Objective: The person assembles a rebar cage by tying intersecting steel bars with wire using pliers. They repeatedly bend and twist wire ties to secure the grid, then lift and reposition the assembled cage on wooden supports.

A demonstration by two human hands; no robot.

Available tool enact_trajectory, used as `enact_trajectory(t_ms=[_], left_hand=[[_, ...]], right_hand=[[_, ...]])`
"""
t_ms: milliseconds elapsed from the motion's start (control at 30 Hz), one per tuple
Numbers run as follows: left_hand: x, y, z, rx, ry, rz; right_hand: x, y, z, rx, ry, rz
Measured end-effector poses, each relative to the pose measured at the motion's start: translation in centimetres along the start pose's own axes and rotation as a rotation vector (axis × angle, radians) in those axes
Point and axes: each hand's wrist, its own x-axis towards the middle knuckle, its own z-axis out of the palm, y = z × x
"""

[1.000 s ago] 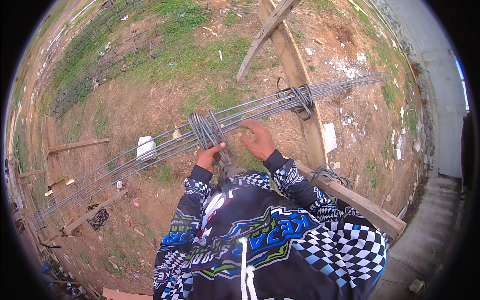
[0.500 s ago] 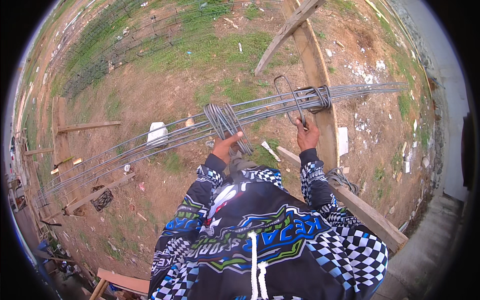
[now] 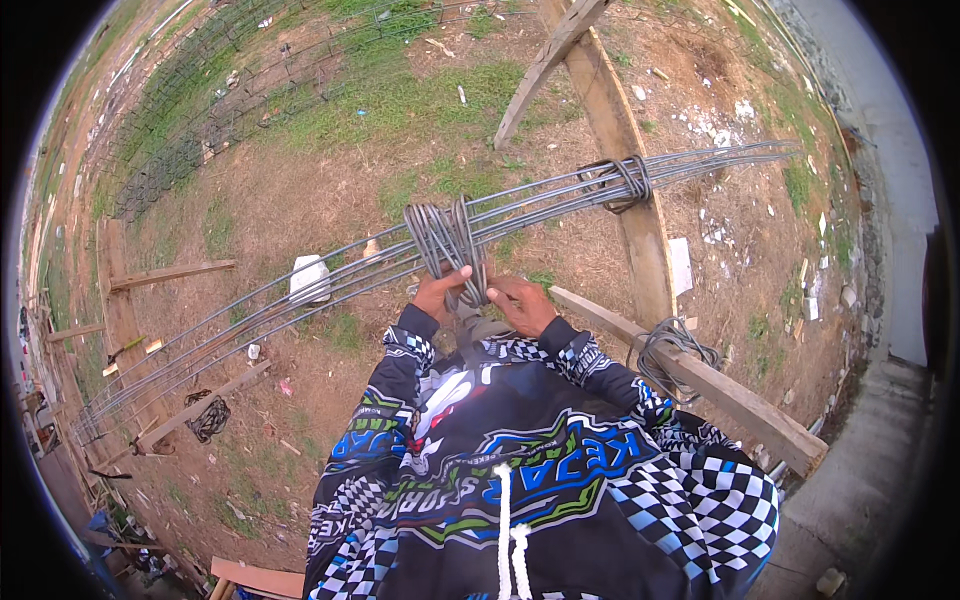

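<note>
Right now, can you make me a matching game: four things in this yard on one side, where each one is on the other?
Things:
1. stirrup bunch
2. lone stirrups
3. wire coil
4. white block

Places:
A. on the plank at the person's right
B. on the ground under the bars, to the left
C. around the bars, at both hands
D. farther right along the bars, where they cross the upright plank

Pairs: 1-C, 2-D, 3-A, 4-B

The left hand and right hand both meet the bars at the bunch.
</note>
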Motion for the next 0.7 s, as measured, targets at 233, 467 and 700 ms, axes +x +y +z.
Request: enact_trajectory(t_ms=[233,467,700], left_hand=[[-0.5,-0.3,-0.5,-0.199,-0.145,-0.047],[0.0,-0.3,-1.1,-0.098,-0.124,-0.068],[0.0,-0.4,-1.1,-0.083,-0.069,-0.068]], right_hand=[[4.4,16.4,-12.0,0.054,1.052,0.746],[7.5,22.7,-9.7,0.132,1.258,0.587],[10.1,24.1,-10.2,0.185,1.573,0.836]])
